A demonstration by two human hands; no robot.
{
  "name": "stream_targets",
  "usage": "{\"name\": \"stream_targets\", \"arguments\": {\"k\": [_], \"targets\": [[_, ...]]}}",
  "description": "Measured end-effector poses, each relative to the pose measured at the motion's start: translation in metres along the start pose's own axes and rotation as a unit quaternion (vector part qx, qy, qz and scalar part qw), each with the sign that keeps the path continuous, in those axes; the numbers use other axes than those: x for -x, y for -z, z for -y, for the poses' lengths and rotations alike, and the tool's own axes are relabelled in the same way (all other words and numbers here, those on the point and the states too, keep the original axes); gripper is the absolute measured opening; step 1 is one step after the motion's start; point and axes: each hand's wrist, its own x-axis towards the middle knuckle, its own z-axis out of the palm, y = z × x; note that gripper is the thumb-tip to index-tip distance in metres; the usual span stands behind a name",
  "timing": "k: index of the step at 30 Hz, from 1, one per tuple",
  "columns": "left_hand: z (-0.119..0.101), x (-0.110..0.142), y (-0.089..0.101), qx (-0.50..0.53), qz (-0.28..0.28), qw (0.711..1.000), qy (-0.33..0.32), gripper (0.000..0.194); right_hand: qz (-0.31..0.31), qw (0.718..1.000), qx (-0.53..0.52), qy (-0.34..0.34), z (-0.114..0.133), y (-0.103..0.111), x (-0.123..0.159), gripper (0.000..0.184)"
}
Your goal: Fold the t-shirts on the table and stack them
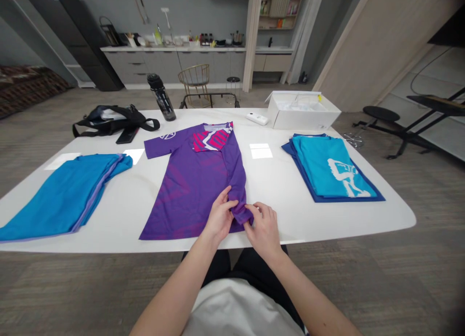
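Note:
A purple T-shirt with a pink and white chest pattern lies on the white table in front of me. Its left sleeve is spread out, while its right side is folded inward over the body. At the near end of that folded strip, my right hand pinches the cloth between thumb and fingers. Just left of it, my left hand also has its thumb and fingers on the purple fabric, the fingertips partly bent around it.
Blue shirts lie stacked at the left, and folded blue shirts at the right. Toward the back are a black bag, a phone, a dark bottle, a white remote and a white box. The table's near edge runs close to my body.

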Motion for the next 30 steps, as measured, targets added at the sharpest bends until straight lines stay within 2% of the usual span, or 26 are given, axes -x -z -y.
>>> {"name": "stream_targets", "arguments": {"k": [3,6,8,11,12,14,17,18,21,23,27,30], "targets": [[-0.009,0.004,0.000,-0.002,-0.001,1.000,0.027,0.060,0.005,0.999,-0.031,-0.044,-0.006,-0.007,0.001,0.030],[-0.011,0.011,0.000,-0.023,-0.003,1.000,0.007,0.057,0.029,0.995,-0.073,-0.065,-0.012,-0.012,0.007,0.018],[-0.009,0.016,0.002,-0.048,-0.005,0.999,-0.020,0.063,0.028,0.993,-0.097,-0.056,-0.013,-0.012,0.011,0.015],[-0.003,0.022,0.008,-0.098,0.000,0.995,-0.035,0.083,0.019,0.994,-0.102,-0.022,-0.012,-0.009,0.016,0.020],[-0.001,0.023,0.011,-0.123,0.000,0.992,-0.039,0.084,0.020,0.995,-0.094,-0.009,-0.012,-0.007,0.017,0.021],[0.001,0.024,0.019,-0.183,-0.002,0.982,-0.051,0.069,0.026,0.997,-0.071,0.010,-0.012,-0.005,0.019,0.023],[0.003,0.025,0.033,-0.273,-0.015,0.960,-0.063,0.033,0.038,0.999,-0.027,0.017,-0.014,-0.003,0.020,0.022],[0.004,0.026,0.036,-0.284,-0.018,0.957,-0.059,0.029,0.045,0.999,-0.011,0.014,-0.014,-0.003,0.020,0.022],[0.005,0.032,0.041,-0.243,-0.014,0.970,-0.015,0.040,0.068,0.997,0.019,-0.011,-0.015,-0.003,0.021,0.031],[0.005,0.037,0.041,-0.205,-0.007,0.979,0.007,0.049,0.077,0.997,0.015,-0.019,-0.015,-0.003,0.023,0.029],[0.002,0.043,0.044,-0.230,-0.016,0.973,-0.024,0.047,0.071,0.997,-0.012,0.014,-0.013,0.000,0.025,0.023],[-0.004,0.043,0.052,-0.306,-0.024,0.949,-0.071,0.042,0.047,0.998,-0.026,0.038,-0.011,0.001,0.026,0.026]]}}
